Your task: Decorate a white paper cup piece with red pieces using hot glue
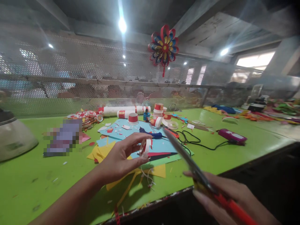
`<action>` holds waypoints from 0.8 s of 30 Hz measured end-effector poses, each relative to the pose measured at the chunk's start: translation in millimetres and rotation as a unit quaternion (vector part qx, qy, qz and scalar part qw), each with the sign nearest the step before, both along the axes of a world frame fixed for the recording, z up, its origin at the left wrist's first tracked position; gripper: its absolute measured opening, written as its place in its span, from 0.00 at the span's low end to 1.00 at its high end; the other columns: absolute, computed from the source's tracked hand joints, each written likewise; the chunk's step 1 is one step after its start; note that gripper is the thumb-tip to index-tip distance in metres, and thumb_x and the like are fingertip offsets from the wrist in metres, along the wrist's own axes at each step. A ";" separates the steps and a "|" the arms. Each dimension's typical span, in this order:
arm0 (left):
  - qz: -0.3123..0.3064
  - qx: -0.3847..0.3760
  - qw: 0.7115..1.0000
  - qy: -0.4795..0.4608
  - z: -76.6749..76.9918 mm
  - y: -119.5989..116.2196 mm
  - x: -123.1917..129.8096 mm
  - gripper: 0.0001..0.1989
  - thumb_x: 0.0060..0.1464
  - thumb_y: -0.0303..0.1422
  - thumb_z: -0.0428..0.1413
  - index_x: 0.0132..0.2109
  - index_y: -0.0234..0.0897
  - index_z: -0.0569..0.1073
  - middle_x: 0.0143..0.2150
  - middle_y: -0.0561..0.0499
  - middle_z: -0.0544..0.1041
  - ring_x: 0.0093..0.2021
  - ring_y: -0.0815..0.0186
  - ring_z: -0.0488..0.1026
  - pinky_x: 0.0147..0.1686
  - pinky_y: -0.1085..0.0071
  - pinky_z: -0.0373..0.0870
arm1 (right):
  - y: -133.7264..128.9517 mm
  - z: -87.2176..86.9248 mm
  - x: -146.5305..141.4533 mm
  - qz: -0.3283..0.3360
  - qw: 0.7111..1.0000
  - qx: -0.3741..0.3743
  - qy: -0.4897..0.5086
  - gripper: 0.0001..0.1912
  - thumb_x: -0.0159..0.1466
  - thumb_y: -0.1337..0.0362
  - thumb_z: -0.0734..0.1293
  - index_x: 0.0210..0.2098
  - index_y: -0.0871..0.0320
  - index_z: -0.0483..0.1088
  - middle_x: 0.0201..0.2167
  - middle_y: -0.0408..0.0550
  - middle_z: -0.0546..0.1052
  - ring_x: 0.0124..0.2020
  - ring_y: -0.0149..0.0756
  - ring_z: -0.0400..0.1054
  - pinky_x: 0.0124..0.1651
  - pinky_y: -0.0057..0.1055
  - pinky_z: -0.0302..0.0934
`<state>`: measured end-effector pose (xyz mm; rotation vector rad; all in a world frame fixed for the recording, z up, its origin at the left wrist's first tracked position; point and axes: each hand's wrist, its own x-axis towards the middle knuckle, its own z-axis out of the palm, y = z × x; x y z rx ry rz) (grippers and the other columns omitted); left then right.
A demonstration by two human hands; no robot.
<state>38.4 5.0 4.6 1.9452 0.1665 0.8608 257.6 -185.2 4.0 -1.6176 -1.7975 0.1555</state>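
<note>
My left hand [124, 153] holds a white paper ring [147, 148] with red marks upright between thumb and fingertips, above the papers. My right hand [229, 197], at the lower right beyond the table's front edge, is closed round a long-bladed tool [187, 159] with an orange-red handle. Its metal blade points up and away to the left, apart from the ring; motion blur hides whether it is a knife or scissors. Beneath and behind the ring lie light blue paper sheets [164, 146], yellow paper pieces [99, 153] and a dark blue glue gun [154, 135].
Red-and-white paper cups [133, 118] and a long stack of nested cups [122, 110] lie farther back. A black cord runs to a purple box [232, 136] at the right. A pinwheel-like paper flower [164, 47] hangs before the perforated screen [93, 68].
</note>
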 end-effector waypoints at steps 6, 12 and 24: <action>0.006 0.034 0.999 0.022 -2.7 -5.4 2.9 0.22 0.54 0.30 0.60 0.56 0.43 0.68 0.56 0.44 0.67 0.56 0.56 0.66 0.58 0.55 0.65 | 38.8 26.6 -33.7 -0.011 0.985 0.045 0.164 0.11 0.65 0.60 0.64 0.44 0.56 0.71 0.30 0.44 0.75 0.35 0.36 0.72 0.36 0.27 0.67; 0.028 0.203 0.979 -0.019 -2.8 -4.1 4.1 0.25 0.53 0.24 0.59 0.58 0.42 0.67 0.56 0.44 0.69 0.57 0.58 0.66 0.56 0.58 0.66 | 69.9 18.5 -54.7 0.094 0.944 0.033 0.313 0.18 0.63 0.59 0.66 0.52 0.57 0.68 0.35 0.45 0.76 0.35 0.35 0.72 0.44 0.33 0.68; 0.014 0.232 0.972 -0.023 2.4 -9.0 4.8 0.24 0.54 0.24 0.59 0.57 0.40 0.67 0.55 0.42 0.71 0.56 0.57 0.67 0.54 0.58 0.67 | 73.4 8.1 -60.2 0.084 0.928 0.074 0.355 0.11 0.64 0.64 0.64 0.46 0.55 0.67 0.30 0.40 0.69 0.29 0.31 0.67 0.39 0.31 0.68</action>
